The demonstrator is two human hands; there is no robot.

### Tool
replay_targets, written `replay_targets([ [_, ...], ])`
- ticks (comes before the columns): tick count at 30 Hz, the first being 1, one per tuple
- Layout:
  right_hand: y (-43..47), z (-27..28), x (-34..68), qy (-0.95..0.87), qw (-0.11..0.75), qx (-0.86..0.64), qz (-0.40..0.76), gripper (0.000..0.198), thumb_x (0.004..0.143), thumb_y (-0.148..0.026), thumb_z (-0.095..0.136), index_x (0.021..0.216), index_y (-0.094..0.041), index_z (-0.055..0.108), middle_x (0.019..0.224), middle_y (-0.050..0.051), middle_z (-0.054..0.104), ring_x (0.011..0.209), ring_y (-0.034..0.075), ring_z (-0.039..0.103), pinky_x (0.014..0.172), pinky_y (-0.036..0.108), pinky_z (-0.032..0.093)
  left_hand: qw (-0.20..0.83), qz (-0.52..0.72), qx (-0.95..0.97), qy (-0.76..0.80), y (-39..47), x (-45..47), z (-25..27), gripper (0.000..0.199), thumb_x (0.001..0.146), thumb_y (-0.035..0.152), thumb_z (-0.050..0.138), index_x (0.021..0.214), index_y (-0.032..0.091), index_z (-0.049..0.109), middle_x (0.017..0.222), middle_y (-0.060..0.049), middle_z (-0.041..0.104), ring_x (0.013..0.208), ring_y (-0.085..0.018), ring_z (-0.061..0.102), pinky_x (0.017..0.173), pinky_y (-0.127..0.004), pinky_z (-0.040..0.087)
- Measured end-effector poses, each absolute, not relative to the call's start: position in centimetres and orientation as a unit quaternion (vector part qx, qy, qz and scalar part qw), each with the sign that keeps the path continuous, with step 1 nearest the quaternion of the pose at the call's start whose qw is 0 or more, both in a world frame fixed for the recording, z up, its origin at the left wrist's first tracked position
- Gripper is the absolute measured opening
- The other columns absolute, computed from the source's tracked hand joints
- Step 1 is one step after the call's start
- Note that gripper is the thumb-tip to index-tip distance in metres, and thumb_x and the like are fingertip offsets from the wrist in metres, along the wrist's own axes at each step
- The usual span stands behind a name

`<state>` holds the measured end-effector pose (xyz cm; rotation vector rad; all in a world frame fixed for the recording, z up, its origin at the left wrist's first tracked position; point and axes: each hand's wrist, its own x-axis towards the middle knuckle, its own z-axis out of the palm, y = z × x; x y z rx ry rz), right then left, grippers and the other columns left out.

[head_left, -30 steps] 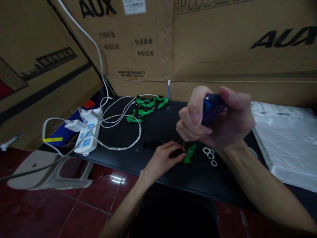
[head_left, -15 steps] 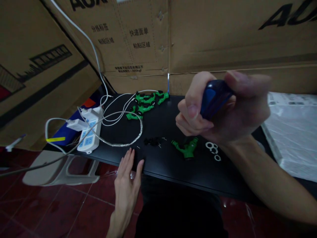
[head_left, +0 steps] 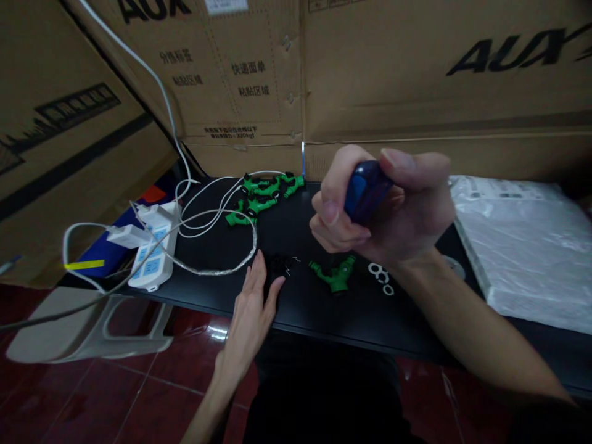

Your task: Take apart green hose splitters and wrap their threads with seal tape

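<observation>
Raised above the table, my right hand (head_left: 383, 203) is wrapped round a dark blue tool handle (head_left: 367, 191); the rest of that tool is hidden. Below it lies a green Y-shaped hose connector (head_left: 339, 275), untouched. My left hand (head_left: 252, 302) rests over the table's front edge with fingers stretched out and holds nothing. Just right of its fingertips is a small pile of black parts (head_left: 279, 264) with thin metal pins or screws (head_left: 288, 271) beside it. Several white rings (head_left: 380, 273) lie to the right of the green connector.
More green connectors (head_left: 261, 194) are grouped at the back of the table. A white power strip (head_left: 155, 253) with plugs and looping cables stands at left. On the right lies a plastic-wrapped white package (head_left: 522, 246). Cardboard (head_left: 393, 92) walls off the back; a stool (head_left: 87, 327) stands at lower left.
My left hand has moved forward and right, nearer the black parts. My right hand keeps its grip on the blue handle, a little further left in view. The whole view has shifted slightly.
</observation>
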<state>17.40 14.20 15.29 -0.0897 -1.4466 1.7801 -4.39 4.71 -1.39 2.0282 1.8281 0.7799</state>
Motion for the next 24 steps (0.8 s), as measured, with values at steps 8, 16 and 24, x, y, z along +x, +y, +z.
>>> replay_targets([
  [8, 14.3, 14.6, 16.6, -0.548, 0.45, 0.022, 0.705, 0.03, 0.097, -0.038, 0.05, 0.082, -0.017, 0.064, 0.051, -0.006, 0.042, 0.038, 0.01, 0.027, 0.038, 0.026, 0.023, 0.086, 0.293, 0.717, 0.626, 8.8, -0.8, -1.7, 0.079, 0.096, 0.051, 0.067, 0.161, 0.02, 0.035, 0.169, -0.022, 0.033, 0.155, -0.041, 0.033, 0.122, -0.064, 0.036],
  [16, 14.2, 15.1, 17.0, -0.599, 0.441, -0.045, 0.667, 0.032, 0.101, -0.042, 0.048, 0.082, -0.019, 0.06, 0.054, -0.006, 0.042, 0.043, 0.009, 0.03, 0.043, 0.025, 0.028, 0.049, 0.262, 0.755, 0.6, 9.4, -0.2, -1.4, 0.044, 0.103, 0.033, 0.056, 0.145, 0.023, 0.058, 0.159, -0.016, 0.052, 0.149, -0.038, 0.046, 0.12, -0.065, 0.039],
  [24, 14.0, 15.3, 16.9, -0.596, 0.466, -0.063, 0.651, 0.03, 0.103, -0.032, 0.037, 0.084, -0.019, 0.057, 0.055, -0.006, 0.044, 0.045, 0.011, 0.033, 0.045, 0.024, 0.031, 0.033, 0.269, 0.751, 0.603, 9.8, -1.1, -1.7, 0.04, 0.103, 0.026, 0.056, 0.142, 0.017, 0.061, 0.163, -0.02, 0.045, 0.153, -0.04, 0.039, 0.119, -0.063, 0.041],
])
